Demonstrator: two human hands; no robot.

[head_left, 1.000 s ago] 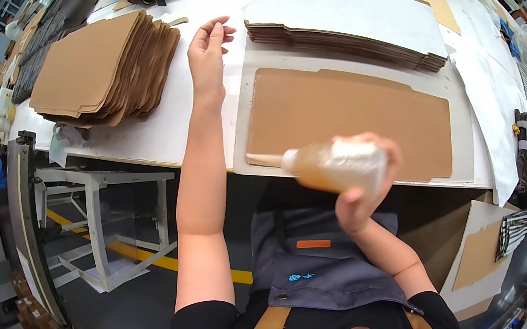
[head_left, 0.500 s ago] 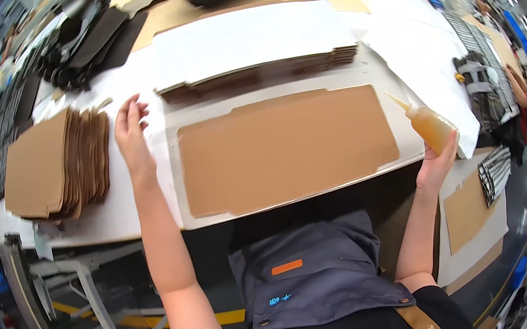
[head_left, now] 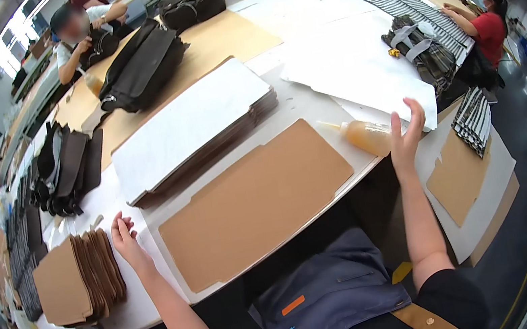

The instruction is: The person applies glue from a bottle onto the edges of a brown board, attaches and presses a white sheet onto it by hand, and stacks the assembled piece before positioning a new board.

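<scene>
now the right hand (head_left: 407,133) rests open-fingered against the bottle (head_left: 364,136), amber, translucent, lying at the table (head_left: 309,106) edge beside the brown board (head_left: 252,203); left hand (head_left: 123,238) flat, holding nothing.

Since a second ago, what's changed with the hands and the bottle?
The right hand carried the bottle from over the brown board out to the table's right edge; it now lies there with the fingers spread open beside it, apparently let go. The left hand stayed flat on the table beside the board stack. The brown board stayed put.
</scene>
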